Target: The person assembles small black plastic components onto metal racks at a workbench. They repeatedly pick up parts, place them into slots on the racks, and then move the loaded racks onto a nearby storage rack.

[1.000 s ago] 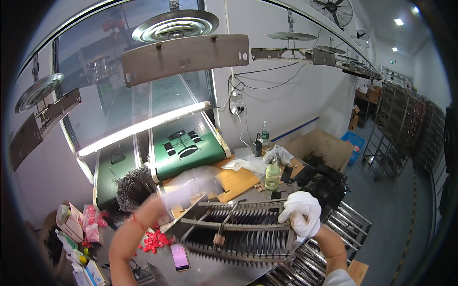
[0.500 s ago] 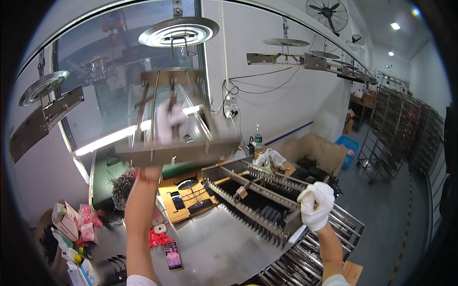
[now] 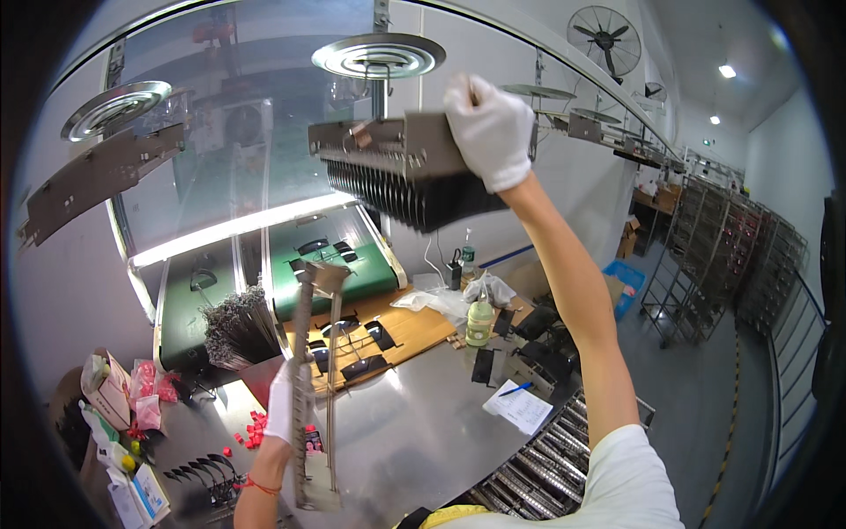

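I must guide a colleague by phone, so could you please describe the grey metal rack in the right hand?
Start at the large glass window. Near its right edge, below a round silver hanging disc, the white-gloved right hand holds the grey metal rack. Closely packed black pieces hang beneath it, while the slim metal frame in the left hand shows none.

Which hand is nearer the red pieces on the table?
Left. The left hand, holding a metal frame, is just right of the red pieces; the right hand is far up and right, holding the loaded rack.
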Demonstrator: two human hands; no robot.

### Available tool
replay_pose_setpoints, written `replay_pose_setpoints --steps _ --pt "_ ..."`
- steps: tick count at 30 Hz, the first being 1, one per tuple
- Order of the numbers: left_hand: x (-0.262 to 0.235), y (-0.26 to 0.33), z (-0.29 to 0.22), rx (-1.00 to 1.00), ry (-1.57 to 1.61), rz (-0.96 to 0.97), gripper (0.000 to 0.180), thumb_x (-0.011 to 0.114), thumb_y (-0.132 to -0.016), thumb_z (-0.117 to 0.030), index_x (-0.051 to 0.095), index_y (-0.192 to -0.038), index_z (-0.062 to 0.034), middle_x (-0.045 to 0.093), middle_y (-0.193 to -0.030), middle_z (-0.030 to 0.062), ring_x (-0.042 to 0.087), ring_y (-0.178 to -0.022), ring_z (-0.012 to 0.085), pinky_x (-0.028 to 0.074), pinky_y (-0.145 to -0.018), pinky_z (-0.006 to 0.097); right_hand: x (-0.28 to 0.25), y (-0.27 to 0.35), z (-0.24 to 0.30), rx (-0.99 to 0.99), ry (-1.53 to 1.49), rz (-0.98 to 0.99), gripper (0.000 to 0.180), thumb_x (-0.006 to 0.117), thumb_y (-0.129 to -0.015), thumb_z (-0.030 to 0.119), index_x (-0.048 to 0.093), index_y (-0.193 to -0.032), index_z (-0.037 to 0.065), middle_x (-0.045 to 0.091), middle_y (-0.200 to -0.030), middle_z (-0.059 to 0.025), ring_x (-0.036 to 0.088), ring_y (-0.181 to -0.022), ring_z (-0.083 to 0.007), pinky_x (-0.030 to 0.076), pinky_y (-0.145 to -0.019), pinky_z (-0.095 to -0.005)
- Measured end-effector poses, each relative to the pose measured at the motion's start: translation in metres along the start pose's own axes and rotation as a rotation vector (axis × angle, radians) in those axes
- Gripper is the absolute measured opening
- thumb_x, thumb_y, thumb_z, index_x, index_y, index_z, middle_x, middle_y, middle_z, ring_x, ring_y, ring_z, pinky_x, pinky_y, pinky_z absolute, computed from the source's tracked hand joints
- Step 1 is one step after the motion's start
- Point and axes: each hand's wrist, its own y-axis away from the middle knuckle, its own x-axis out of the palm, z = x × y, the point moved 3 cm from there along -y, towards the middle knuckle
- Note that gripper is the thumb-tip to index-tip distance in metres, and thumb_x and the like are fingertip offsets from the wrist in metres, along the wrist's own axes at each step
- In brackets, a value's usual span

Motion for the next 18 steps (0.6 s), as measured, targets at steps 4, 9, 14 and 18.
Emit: replay_pose_setpoints --steps 4,9,14,18 --pt "0.013 0.005 0.037 0.074 -0.239 0.028 0.042 0.056 -0.098 -0.021 0.054 -0.131 0.0051 0.066 -0.119 0.0156 0.064 -0.103 0.0231 0.048 -0.094 0.032 0.056 -0.045 -0.004 0.11 0.123 0.109 0.04 0.05 -0.094 0.038 0.069 -0.072 0.01 0.063 -0.065 -0.0184 0.064 -0.066 -0.0408 0.051 -0.062 -0.0469" --pt "0.033 0.033 0.054 0.239 -0.677 0.055 0.039 0.062 -0.092 -0.03 0.062 -0.124 -0.0078 0.07 -0.108 0.0189 0.066 -0.102 0.0363 0.052 -0.089 0.042 0.109 -0.068 -0.025 0.154 0.18 0.17 0.036 0.051 -0.092 0.038 0.074 -0.078 0.014 0.066 -0.07 -0.019 0.067 -0.069 -0.0394 0.054 -0.065 -0.0455" --pt "0.059 0.039 0.1 0.054 -0.78 0.162 0.043 0.059 -0.091 -0.04 0.062 -0.126 -0.0156 0.069 -0.11 0.0175 0.066 -0.102 0.0375 0.052 -0.089 0.045 0.145 -0.052 -0.033 0.119 0.274 0.314 0.036 0.047 -0.093 0.036 0.073 -0.078 0.016 0.069 -0.072 -0.0153 0.069 -0.068 -0.0361 0.055 -0.062 -0.0452" --pt "0.091 0.025 0.145 0.057 -0.898 0.31 0.043 0.056 -0.093 -0.042 0.059 -0.128 -0.0166 0.069 -0.111 0.0165 0.065 -0.101 0.0377 0.052 -0.087 0.047 0.14 -0.039 -0.033 -0.077 0.309 0.313 0.037 0.043 -0.094 0.036 0.072 -0.081 0.017 0.068 -0.07 -0.0153 0.069 -0.067 -0.0342 0.054 -0.056 -0.0427"
